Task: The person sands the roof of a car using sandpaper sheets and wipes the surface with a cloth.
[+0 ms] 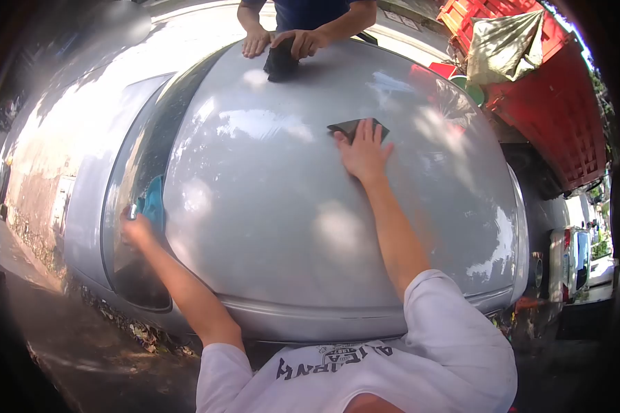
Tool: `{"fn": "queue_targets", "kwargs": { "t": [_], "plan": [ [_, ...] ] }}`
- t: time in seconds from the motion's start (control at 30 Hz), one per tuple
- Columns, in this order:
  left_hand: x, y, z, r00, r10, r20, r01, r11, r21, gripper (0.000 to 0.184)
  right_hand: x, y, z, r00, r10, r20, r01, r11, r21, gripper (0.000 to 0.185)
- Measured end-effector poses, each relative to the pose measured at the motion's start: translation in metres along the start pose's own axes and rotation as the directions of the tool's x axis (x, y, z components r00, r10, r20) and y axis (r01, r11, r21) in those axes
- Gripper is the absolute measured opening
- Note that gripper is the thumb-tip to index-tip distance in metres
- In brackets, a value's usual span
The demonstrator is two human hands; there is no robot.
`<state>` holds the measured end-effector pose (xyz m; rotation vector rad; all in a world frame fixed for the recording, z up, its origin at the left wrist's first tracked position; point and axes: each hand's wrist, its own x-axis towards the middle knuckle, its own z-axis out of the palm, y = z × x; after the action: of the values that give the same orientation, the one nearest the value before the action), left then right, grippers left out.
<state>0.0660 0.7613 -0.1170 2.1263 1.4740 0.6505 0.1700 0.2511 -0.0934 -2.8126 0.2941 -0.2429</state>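
Presently, right hand [364, 155] on dark cloth [352, 129], fingers released, silver car roof [275, 186], left hand [137, 230] grasping blue cloth [154, 199] (left, by glass [132, 268]).

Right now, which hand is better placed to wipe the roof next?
Likely the right hand: it rests on a dark cloth on the roof; the left hand holds a blue cloth at the glass.

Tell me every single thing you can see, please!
car: one, silver, middle
blue cloth: one, blue, by the car's glass
dark cloth: one, dark, on the roof
black cloth: one, black, roof's far edge
container: one, red, upper right
sheet: one, pale, over the container
parked car: one, whitish, far right
other person's hands: two, bare, top
left hand: one, bare, holding blue cloth
right hand: one, bare, on dark cloth
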Motion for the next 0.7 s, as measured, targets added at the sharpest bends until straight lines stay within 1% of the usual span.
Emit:
{"fn": "queue_targets", "kwargs": {
  "t": [0.03, 0.07, 0.1, 0.13, 0.17, 0.23, 0.27, 0.3, 0.37, 0.4, 0.43, 0.47, 0.5, 0.53, 0.57, 0.6, 0.63, 0.67, 0.7],
  "plan": [
    [-0.008, 0.012, -0.004, 0.999, 0.019, 0.042, -0.020, 1.000, 0.017, 0.050, -0.025, -0.036, 0.010, 0.984, -0.176, -0.030, 0.177, 0.984, 0.016, 0.082],
    [0.017, -0.004, 0.018, 0.995, 0.100, 0.002, -0.100, 0.995, 0.029, 0.048, -0.056, -0.075, 0.024, 0.938, -0.331, -0.106, 0.340, 0.937, 0.082, 0.081],
    [0.008, 0.007, 0.010, 0.998, 0.062, 0.000, -0.062, 0.994, 0.088, 0.046, -0.091, -0.109, 0.021, 0.869, -0.490, -0.069, 0.495, 0.866, 0.073, 0.079],
    [0.007, 0.007, 0.009, 0.999, 0.047, -0.022, -0.046, 0.997, 0.060, 0.046, -0.126, -0.134, 0.022, 0.795, -0.604, -0.061, 0.605, 0.780, 0.160, 0.078],
    [0.008, 0.007, 0.008, 0.998, 0.024, -0.049, -0.023, 0.999, 0.032, 0.045, -0.156, -0.144, 0.017, 0.719, -0.695, -0.008, 0.683, 0.705, 0.191, 0.075],
    [0.006, 0.015, 0.004, 0.999, 0.037, -0.030, -0.035, 0.998, 0.056, 0.046, -0.190, -0.126, 0.010, 0.631, -0.775, -0.021, 0.760, 0.614, 0.213, 0.072],
    [0.004, 0.018, 0.003, 0.999, 0.029, -0.017, -0.028, 0.997, 0.077, 0.046, -0.192, -0.103, 0.003, 0.646, -0.764, 0.004, 0.747, 0.633, 0.206, 0.070],
    [0.009, 0.014, 0.005, 0.997, 0.075, -0.009, -0.074, 0.993, 0.088, 0.048, -0.193, -0.069, -0.009, 0.660, -0.750, 0.029, 0.732, 0.652, 0.195, 0.069],
    [0.066, -0.021, 0.043, 0.978, 0.203, -0.041, -0.197, 0.973, 0.116, 0.048, -0.176, 0.008, -0.030, 0.785, -0.616, 0.066, 0.604, 0.784, 0.142, 0.073],
    [0.044, -0.007, 0.034, 0.988, 0.148, -0.051, -0.142, 0.984, 0.109, 0.048, -0.168, 0.044, -0.038, 0.875, -0.483, 0.024, 0.479, 0.872, 0.101, 0.070],
    [0.023, 0.008, 0.020, 0.994, 0.090, -0.062, -0.083, 0.991, 0.101, 0.048, -0.158, 0.078, -0.047, 0.951, -0.309, -0.032, 0.310, 0.942, 0.131, 0.067],
    [0.029, 0.006, 0.021, 0.994, 0.102, -0.031, -0.100, 0.993, 0.070, 0.047, -0.146, 0.121, -0.042, 0.979, -0.187, -0.084, 0.196, 0.973, 0.123, 0.063],
    [0.022, 0.012, 0.018, 0.996, 0.084, -0.032, -0.082, 0.995, 0.054, 0.047, -0.137, 0.163, -0.041, 0.985, -0.120, -0.121, 0.142, 0.972, 0.190, 0.059],
    [0.021, 0.016, 0.021, 0.995, 0.083, -0.049, -0.080, 0.995, 0.065, 0.047, -0.129, 0.202, -0.044, 0.977, -0.104, -0.185, 0.173, 0.895, 0.411, 0.054],
    [0.020, 0.019, 0.022, 0.994, 0.080, -0.070, -0.075, 0.995, 0.070, 0.047, -0.134, 0.229, -0.055, 0.992, 0.037, -0.122, 0.071, 0.635, 0.769, 0.053],
    [0.019, 0.020, 0.020, 0.994, 0.088, -0.059, -0.083, 0.994, 0.070, 0.046, -0.140, 0.248, -0.064, 0.991, 0.130, -0.014, -0.018, 0.238, 0.971, 0.053],
    [0.016, 0.024, 0.018, 0.994, 0.100, -0.044, -0.096, 0.993, 0.074, 0.046, -0.147, 0.260, -0.080, 0.971, 0.182, -0.157, 0.076, 0.387, 0.919, 0.053],
    [0.024, 0.021, 0.019, 0.979, 0.204, -0.001, -0.204, 0.978, 0.043, 0.044, -0.159, 0.271, -0.094, 0.930, 0.216, -0.299, 0.144, 0.533, 0.834, 0.054],
    [0.029, 0.022, 0.022, 0.952, 0.304, 0.040, -0.305, 0.952, 0.008, 0.043, -0.171, 0.280, -0.105, 0.923, 0.228, -0.309, 0.145, 0.537, 0.831, 0.054]
  ]
}}
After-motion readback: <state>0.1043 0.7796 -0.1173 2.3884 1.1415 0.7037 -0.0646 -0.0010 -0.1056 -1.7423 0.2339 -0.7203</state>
